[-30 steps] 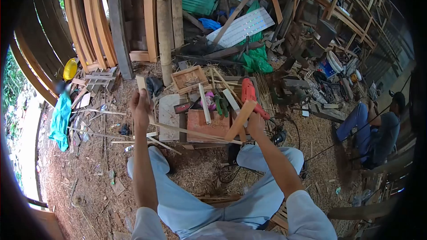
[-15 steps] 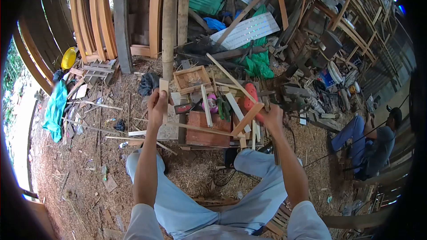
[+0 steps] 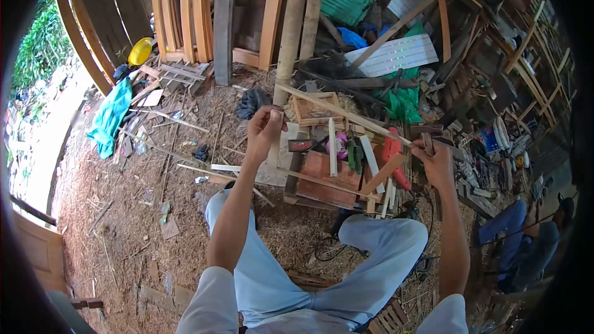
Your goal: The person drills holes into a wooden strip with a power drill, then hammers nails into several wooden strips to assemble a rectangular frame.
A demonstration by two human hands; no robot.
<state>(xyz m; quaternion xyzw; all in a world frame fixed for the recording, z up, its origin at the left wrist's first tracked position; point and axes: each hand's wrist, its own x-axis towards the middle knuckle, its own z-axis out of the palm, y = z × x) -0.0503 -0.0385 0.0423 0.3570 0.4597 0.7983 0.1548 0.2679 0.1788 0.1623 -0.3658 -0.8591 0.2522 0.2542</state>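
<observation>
My left hand (image 3: 266,133) is closed round a pale wooden piece (image 3: 274,152), held upright beside the work box. My right hand (image 3: 437,162) pinches the near end of a long thin wooden strip (image 3: 346,112) that slants away to the upper left. A small brown wood piece (image 3: 427,143) shows at the same fingers. Between the hands, a reddish-brown box (image 3: 328,179) stands with loose sticks over it. A red power tool (image 3: 392,154) lies left of my right hand. Green-handled pliers (image 3: 354,153) and a pink round object (image 3: 338,145) are near the middle.
Behind the box is a wooden tray (image 3: 317,109). A bamboo post (image 3: 291,34) rises beyond it. Scrap wood, green plastic (image 3: 403,104) and a white panel (image 3: 396,55) fill the back. At the right sits another person (image 3: 532,244). Shavings and sticks cover the floor.
The view has swung left, so the scene sits further right. My right hand has moved away from the red tool to the strip's end. The wooden piece in my left hand has turned edge-on.
</observation>
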